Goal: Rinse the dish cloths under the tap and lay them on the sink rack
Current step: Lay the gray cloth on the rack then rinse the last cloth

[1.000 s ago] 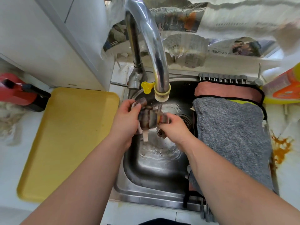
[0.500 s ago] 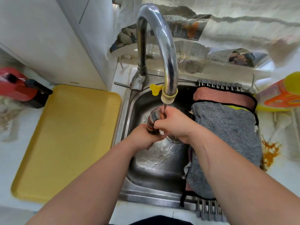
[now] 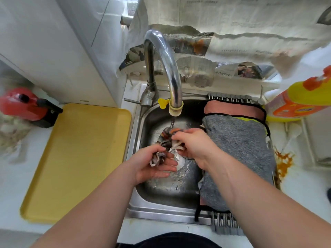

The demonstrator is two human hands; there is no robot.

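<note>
Two bare forearms reach up from the bottom edge of the frame into a steel sink [image 3: 161,213] at the centre. The left hand [image 3: 154,165], just below the middle, lies palm up, with the thumb and curled fingers holding the lower end of a small cloth [image 3: 167,133], dark with orange and white in it. The right hand [image 3: 194,145], slightly higher and to the right, has its fingers curled round the upper part of the same cloth, which is bunched between the two hands over the sink bowl. A thin stream of water falls on the cloth's top end from the yellowish nozzle [image 3: 175,109] of the tap [image 3: 161,56].

To the right of the hands a grey cloth [image 3: 240,154] lies spread over the rack [image 3: 225,225] across the right side of the sink. A pink cloth [image 3: 232,109] shows beyond its far edge. A yellow tray [image 3: 75,158] lies on the counter to the left of the sink, and an orange stain [image 3: 283,161] marks the counter at the right.

Farther back, a red object [image 3: 19,104] sits at the left edge and a yellow and orange bottle [image 3: 297,102] at the right edge. Newspaper [image 3: 223,33] hangs across the top behind the tap.
</note>
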